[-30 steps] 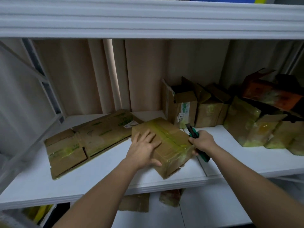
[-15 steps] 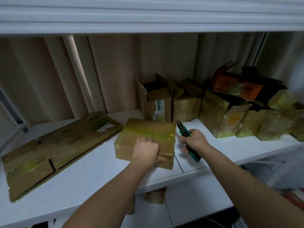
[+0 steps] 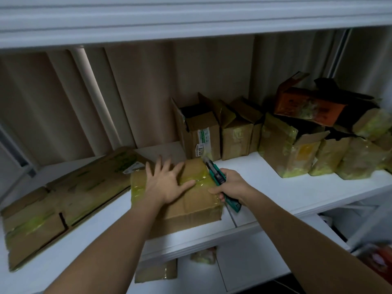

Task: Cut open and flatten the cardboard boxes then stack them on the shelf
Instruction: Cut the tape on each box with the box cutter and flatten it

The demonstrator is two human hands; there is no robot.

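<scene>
Left hand (image 3: 167, 183) presses flat, fingers spread, on the taped box (image 3: 191, 200); just right, right hand (image 3: 231, 185) grips a green knife (image 3: 218, 177) at the box's edge.

You see a plain brown cardboard box (image 3: 186, 200) banded with glossy yellow-green tape, a teal-green utility knife (image 3: 220, 179) with black trim, and a white shelf (image 3: 297, 187). The flattened brown cardboard sheet (image 3: 63, 198) carries green print and yellowish tape. One orange-red printed box (image 3: 309, 107) tops the brown, yellow-taped boxes (image 3: 297, 149).
</scene>
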